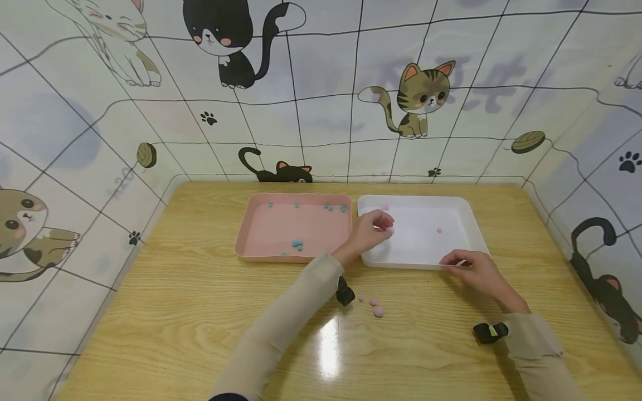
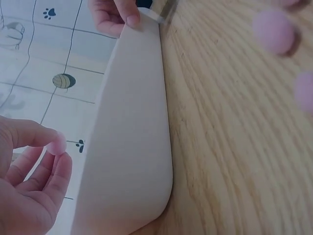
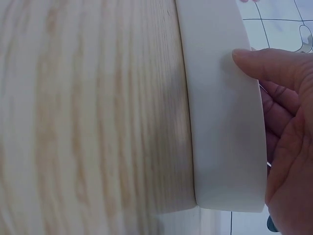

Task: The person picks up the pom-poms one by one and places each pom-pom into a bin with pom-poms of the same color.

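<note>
Ball (image 2: 57, 143), in left grip (image 1: 368, 233), seemingly over tray (image 1: 416, 239)

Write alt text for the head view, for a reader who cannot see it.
A person's left hand pinches a pink ball over a white tray while the right hand grips its near rim. Teal balls lie in a pink tray to its left, and three loose pink balls lie on the wooden table in front.
</note>
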